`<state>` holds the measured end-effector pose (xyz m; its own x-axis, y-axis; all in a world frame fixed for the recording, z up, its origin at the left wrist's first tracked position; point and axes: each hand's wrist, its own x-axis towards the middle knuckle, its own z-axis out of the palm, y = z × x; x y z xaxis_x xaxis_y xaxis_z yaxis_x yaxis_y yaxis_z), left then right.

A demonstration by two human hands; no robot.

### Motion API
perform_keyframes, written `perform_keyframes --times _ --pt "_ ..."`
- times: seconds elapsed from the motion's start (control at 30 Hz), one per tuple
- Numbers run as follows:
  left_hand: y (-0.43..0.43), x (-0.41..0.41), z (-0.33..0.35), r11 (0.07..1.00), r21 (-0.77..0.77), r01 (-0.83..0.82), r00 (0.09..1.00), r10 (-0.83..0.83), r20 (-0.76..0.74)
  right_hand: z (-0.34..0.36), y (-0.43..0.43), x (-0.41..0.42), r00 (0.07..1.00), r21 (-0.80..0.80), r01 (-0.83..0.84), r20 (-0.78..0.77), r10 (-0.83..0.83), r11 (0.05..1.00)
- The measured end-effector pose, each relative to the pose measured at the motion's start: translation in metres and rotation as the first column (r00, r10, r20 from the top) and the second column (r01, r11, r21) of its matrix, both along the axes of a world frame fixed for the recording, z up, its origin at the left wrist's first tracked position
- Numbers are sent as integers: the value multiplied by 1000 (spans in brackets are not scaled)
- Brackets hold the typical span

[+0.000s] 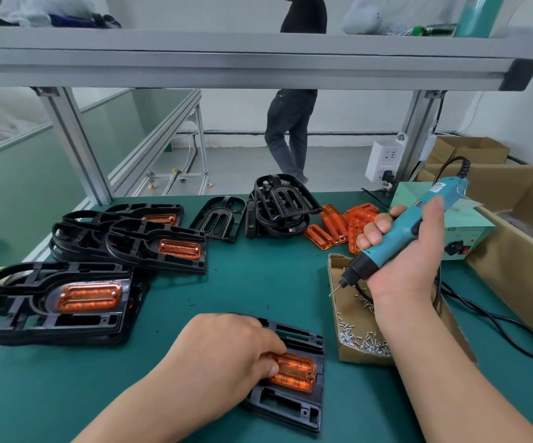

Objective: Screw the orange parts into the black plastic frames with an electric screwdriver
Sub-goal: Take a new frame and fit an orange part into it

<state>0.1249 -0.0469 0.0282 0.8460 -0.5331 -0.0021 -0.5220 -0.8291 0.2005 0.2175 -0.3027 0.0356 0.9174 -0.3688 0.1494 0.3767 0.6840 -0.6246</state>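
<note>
bright even light, soft shadows, wide-angle bending at edges, slight softness throughout

Green surface [258, 289]. At 6 o'clock, one black frame [294, 407] lying flat. At 9, stacked frames [66, 324]. At 12, empty frames [278, 215]. At 1, loose orange parts [332, 225]. At 3, cardboard tray [364, 358] of screws [364, 342], power box [469, 238], black cable [498, 324].

two hands [226, 343], one screwdriver [444, 190], one screw box [337, 302], four fitted orange parts [89, 295]

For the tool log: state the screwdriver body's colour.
The electric screwdriver is teal, black-nosed; head view.
</note>
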Motion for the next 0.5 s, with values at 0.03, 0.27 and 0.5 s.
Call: perform_keyframes --times 0.03,0.27,0.5 --pt "-1 0 0 1000 6 -14 1000 14 -6 0 0 0 1000 -3 0 -2 0 1000" --pt "1 -9 -1 984 63 -164 986 162 35 1 -1 0 1000 5 9 -2 -9 1000" --pt "5 -7 5 992 -17 -126 991 127 37 1 -1 0 1000 0 9 8 -9 1000"
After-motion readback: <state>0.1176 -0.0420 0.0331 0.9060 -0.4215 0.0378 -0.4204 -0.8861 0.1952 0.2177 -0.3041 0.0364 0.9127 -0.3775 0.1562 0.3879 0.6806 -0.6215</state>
